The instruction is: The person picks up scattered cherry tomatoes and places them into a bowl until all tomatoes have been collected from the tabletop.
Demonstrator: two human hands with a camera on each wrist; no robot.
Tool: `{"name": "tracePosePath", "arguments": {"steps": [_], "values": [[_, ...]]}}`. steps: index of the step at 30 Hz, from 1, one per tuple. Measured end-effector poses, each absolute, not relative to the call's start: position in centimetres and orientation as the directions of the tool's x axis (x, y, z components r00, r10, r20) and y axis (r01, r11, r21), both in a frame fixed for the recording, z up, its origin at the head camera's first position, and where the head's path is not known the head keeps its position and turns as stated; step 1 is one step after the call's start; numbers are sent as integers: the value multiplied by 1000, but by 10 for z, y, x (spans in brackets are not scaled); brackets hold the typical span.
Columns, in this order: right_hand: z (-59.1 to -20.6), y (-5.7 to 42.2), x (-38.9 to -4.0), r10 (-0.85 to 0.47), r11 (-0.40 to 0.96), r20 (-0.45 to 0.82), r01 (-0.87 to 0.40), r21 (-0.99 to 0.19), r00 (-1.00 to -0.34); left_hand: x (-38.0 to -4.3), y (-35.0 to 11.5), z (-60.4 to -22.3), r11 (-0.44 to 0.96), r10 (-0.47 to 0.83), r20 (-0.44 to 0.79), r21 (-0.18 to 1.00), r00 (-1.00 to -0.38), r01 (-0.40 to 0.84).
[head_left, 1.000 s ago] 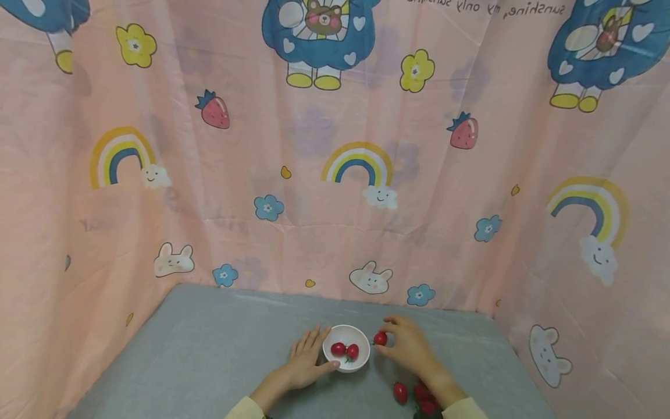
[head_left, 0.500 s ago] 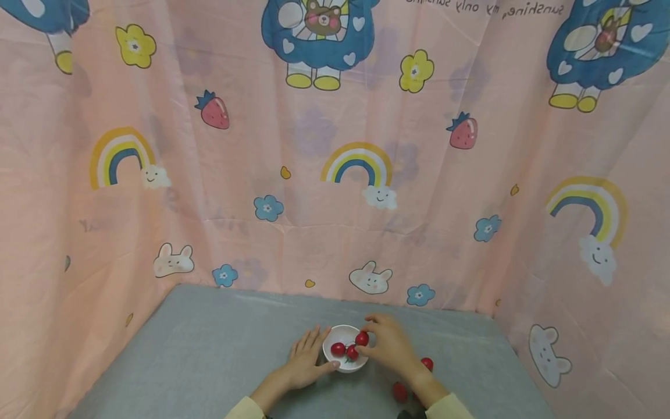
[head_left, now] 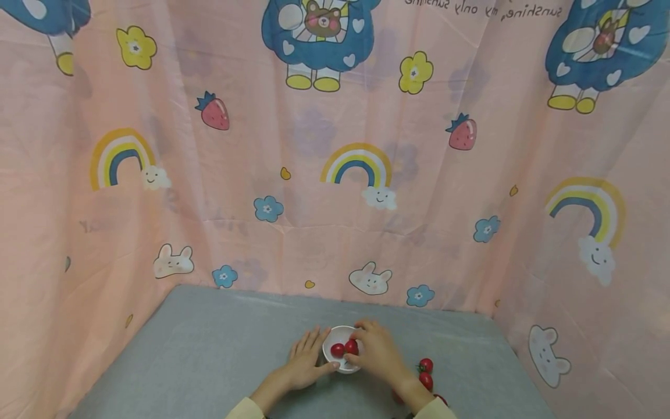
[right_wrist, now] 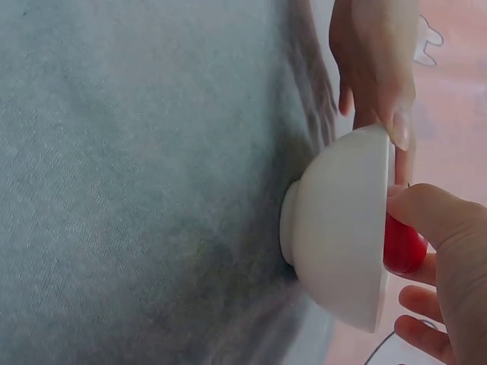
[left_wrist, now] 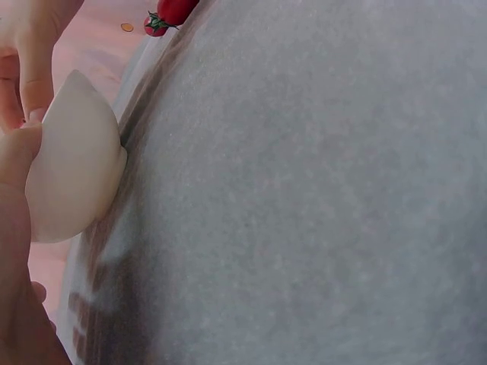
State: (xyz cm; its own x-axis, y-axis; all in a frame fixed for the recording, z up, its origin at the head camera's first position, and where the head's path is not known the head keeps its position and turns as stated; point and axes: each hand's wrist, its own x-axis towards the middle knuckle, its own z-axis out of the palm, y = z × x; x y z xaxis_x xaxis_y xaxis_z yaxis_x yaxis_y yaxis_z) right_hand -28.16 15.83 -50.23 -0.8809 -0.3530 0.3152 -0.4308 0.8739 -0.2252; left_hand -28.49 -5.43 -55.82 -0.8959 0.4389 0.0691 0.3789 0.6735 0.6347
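A small white bowl (head_left: pixel 335 365) stands on the grey table, with red cherry tomatoes (head_left: pixel 337 350) inside. My left hand (head_left: pixel 305 362) lies along the bowl's left side with straight fingers, its thumb resting on the near rim. In the right wrist view the bowl (right_wrist: pixel 342 228) shows side-on, the left thumb (right_wrist: pixel 399 125) at its edge. My right hand (head_left: pixel 379 352) reaches over the right rim and covers part of the opening. Its thumb and fingers pinch a cherry tomato (right_wrist: pixel 405 245) at the rim.
Loose tomatoes (head_left: pixel 426 381) lie to the right of the bowl, some partly hidden by the right forearm and sleeve. A pink printed curtain (head_left: pixel 293 250) hangs behind and beside the grey table (head_left: pixel 235 331).
My right hand has moved left from beside the bowl to over it, carrying the tomato. The right forearm has shifted left, uncovering more loose tomatoes. My left hand has stayed in place.
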Motion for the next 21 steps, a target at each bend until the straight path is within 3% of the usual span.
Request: {"name": "tracePosePath", "arguments": {"steps": [21], "values": [[-503,164,-282,-316,850,354,-428,-308,-880,-287,-54,-561,655,442,89,648,-893,389]]}}
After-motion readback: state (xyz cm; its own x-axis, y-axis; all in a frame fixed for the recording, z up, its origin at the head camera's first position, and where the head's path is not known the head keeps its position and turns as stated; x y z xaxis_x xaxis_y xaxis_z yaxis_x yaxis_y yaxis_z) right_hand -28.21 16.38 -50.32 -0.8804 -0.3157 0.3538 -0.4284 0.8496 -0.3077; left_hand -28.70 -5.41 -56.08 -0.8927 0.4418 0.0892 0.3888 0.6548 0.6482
